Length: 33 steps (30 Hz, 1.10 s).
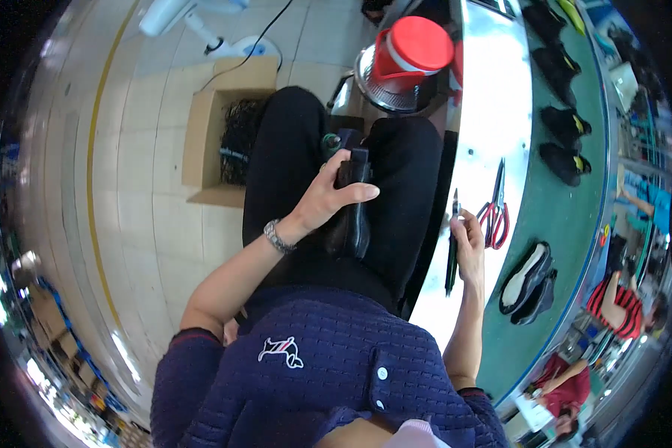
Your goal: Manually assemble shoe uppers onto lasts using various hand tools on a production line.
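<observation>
On my lap, between my thighs, lies a dark, glossy shoe (357, 228). My left hand (327, 196) is closed round its upper part, with the thumb stretched across it. Over the white bench at my right, my right hand (468, 243) pinches a slim black tool (452, 261) with a narrow pointed tip; whether it is a knife or a pen I cannot make out. Just right of those fingers, red-handled scissors (496, 213) rest on the bench, blades pointing away from me.
Beyond the white bench (493, 97), a green conveyor belt (567, 216) carries several black shoes (564, 164) and a pair with a pale lining (526, 276). A cardboard box (201, 142) of black pieces stands left. Ahead is a red lidded bucket (418, 48). Other people work at far right.
</observation>
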Each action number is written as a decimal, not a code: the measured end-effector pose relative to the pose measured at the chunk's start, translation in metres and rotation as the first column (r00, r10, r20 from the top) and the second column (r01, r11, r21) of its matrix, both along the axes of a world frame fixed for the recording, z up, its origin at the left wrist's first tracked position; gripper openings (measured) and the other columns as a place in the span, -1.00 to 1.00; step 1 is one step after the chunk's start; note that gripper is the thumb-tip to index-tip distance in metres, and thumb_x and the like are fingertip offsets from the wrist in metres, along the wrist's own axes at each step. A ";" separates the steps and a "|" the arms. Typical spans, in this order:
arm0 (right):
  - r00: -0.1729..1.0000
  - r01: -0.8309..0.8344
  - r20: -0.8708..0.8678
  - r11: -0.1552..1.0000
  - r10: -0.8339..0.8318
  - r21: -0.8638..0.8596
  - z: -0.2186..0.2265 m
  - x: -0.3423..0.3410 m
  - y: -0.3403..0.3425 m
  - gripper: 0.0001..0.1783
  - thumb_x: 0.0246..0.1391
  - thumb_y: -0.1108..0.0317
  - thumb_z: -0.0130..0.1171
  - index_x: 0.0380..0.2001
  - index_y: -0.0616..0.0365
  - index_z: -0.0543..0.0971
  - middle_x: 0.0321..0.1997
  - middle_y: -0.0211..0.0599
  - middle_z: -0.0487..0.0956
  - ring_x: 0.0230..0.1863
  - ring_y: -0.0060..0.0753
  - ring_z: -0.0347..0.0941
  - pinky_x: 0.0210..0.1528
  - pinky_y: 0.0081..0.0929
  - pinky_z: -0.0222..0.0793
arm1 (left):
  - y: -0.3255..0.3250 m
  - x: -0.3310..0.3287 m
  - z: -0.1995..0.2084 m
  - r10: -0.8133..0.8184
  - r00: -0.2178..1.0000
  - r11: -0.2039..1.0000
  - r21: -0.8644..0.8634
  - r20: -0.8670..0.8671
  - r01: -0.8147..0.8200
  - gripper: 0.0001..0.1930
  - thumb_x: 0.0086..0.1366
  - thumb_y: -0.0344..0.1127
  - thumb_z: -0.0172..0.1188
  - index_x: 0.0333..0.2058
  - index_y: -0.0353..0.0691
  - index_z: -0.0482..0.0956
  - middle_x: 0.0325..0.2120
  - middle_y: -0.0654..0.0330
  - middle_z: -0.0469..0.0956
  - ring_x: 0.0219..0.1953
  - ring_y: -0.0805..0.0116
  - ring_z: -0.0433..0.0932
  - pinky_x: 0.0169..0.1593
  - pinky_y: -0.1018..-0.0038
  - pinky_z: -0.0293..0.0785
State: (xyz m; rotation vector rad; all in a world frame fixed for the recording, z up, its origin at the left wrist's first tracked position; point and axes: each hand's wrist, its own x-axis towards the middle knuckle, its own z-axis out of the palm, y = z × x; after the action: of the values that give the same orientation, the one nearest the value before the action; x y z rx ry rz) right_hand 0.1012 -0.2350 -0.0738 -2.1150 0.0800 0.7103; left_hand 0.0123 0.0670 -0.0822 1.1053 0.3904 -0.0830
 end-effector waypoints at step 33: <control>0.587 -0.509 -0.548 0.798 0.596 0.323 0.076 -0.042 0.111 -0.64 0.28 0.10 0.05 -0.11 0.15 0.30 -0.62 -0.20 0.55 -0.60 -0.24 0.56 -0.57 -0.39 0.39 | -0.015 -0.024 -0.005 0.027 0.998 0.888 0.457 0.048 -0.046 -0.60 0.05 -0.08 0.31 -0.15 -0.12 0.54 -0.16 0.22 0.45 -0.02 0.27 0.34 0.14 0.35 0.13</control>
State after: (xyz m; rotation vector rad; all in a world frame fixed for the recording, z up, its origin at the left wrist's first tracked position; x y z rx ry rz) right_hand 0.0591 -0.1237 0.0026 -1.6675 -0.2842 1.7509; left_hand -0.0114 0.0519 -0.0869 1.5654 0.4049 0.0704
